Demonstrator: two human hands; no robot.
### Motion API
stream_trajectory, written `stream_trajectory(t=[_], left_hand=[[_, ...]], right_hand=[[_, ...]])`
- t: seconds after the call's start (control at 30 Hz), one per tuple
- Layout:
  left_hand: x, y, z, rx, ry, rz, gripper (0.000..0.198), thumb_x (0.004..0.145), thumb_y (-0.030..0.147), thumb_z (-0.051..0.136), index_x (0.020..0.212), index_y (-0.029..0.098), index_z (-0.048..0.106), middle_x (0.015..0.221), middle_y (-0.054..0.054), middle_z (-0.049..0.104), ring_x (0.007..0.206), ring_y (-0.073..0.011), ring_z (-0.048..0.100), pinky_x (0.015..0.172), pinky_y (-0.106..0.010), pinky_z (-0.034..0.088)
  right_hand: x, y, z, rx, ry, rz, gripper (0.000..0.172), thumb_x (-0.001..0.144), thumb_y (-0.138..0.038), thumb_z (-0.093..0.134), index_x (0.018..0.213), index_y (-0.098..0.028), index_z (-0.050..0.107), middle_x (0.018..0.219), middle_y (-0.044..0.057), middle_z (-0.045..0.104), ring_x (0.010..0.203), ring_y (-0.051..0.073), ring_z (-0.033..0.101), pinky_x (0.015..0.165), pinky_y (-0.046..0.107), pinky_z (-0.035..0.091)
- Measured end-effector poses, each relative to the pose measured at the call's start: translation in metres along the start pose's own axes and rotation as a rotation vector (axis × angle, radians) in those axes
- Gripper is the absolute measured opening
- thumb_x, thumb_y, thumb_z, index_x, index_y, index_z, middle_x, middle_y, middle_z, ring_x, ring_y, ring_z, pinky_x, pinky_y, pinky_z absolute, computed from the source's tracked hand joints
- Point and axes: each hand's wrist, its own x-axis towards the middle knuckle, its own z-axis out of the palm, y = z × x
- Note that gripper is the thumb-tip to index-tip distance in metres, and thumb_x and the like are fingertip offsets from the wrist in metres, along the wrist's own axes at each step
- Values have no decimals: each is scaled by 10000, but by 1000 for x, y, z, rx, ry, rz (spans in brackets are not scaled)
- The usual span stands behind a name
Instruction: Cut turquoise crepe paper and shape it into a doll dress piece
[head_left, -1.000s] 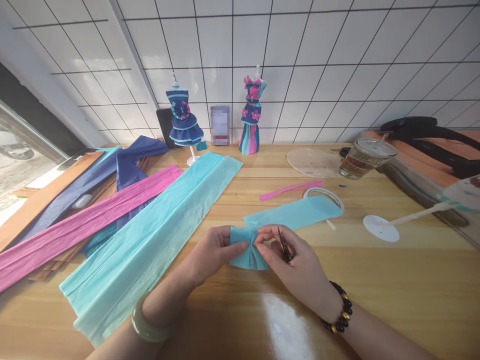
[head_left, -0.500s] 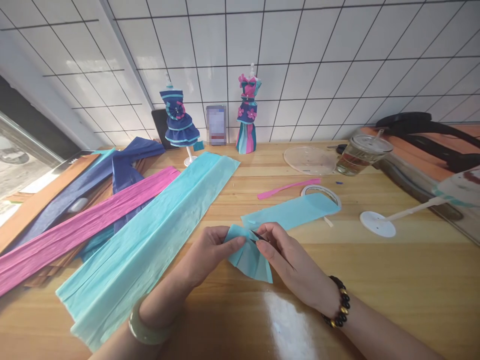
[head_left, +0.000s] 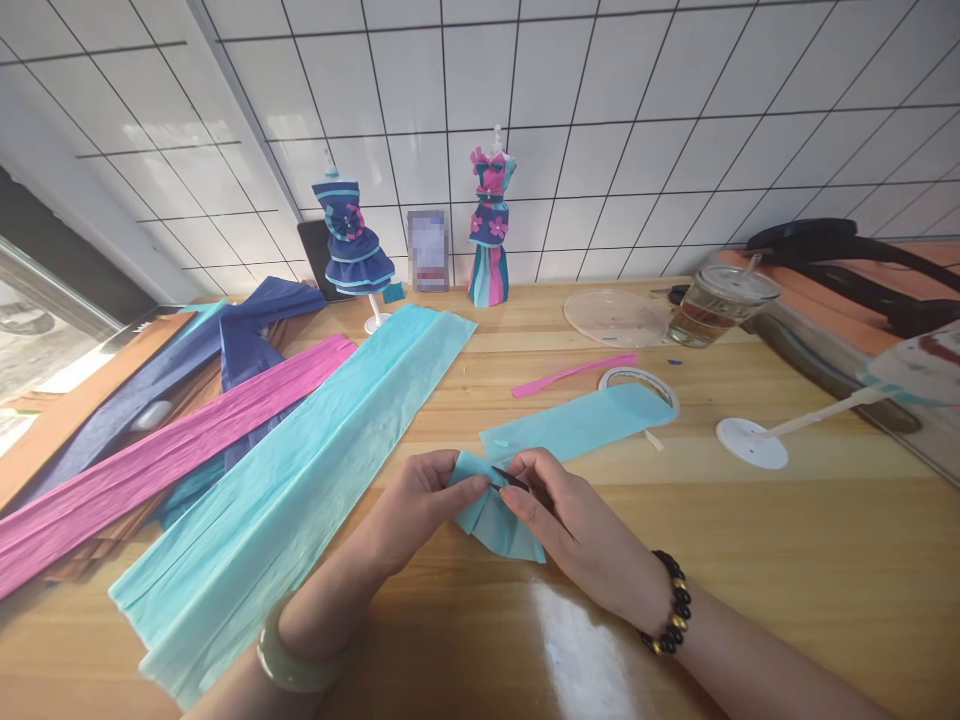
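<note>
My left hand (head_left: 424,505) is closed, pinching a small pleated piece of light-blue crepe paper (head_left: 495,525) between thumb and fingers. The piece fans out downward in folds. In my right hand (head_left: 570,520) is a pair of dark tweezers (head_left: 514,479); the two prongs point left, at the top of the pleats beside my left thumb. My right fingers hide the rest of the tweezers. Just beyond my hands lies a flat light-blue paper strip (head_left: 577,425), its right end over a roll of tape (head_left: 667,385).
Long light-blue crepe paper (head_left: 300,500) and a pink strip (head_left: 187,430) cover the left. Two small dress forms (head_left: 352,235) (head_left: 490,235) and a phone (head_left: 428,250) stand by the tiled wall. Right: a lidded cup (head_left: 720,305), a clear disc (head_left: 615,316), a tipped white stand (head_left: 752,443).
The tweezers have shifted slightly left over the pleats, and more of their prongs shows. My left hand keeps its pinch on the paper. The whole view has moved slightly.
</note>
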Motion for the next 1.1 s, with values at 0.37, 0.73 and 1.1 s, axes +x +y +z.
stream_trajectory(t=[0.37, 0.73, 1.1], left_hand=[[-1, 0, -1, 16, 4, 8, 241, 783, 368, 591, 766, 131, 630, 686, -15, 592, 650, -136, 514, 629, -262, 400], [0, -1, 2, -10, -6, -18, 252, 767, 367, 609, 782, 117, 630, 714, -38, 625, 671, -158, 555, 636, -284, 421], [0, -3, 3, 7, -1, -37, 201, 763, 336, 615, 780, 138, 646, 709, -33, 641, 634, -146, 558, 580, -255, 421]], right_hand=[[0, 0, 0, 6, 0, -9, 232, 901, -439, 352, 901, -224, 439, 639, -30, 499, 565, 134, 455, 536, 256, 367], [-1, -2, 0, -51, -24, -18, 229, 905, -444, 335, 914, -232, 422, 585, -50, 473, 515, 133, 454, 499, 254, 336], [0, -2, -1, -69, -54, -37, 220, 917, -421, 312, 900, -233, 424, 580, -52, 481, 502, 127, 448, 479, 245, 310]])
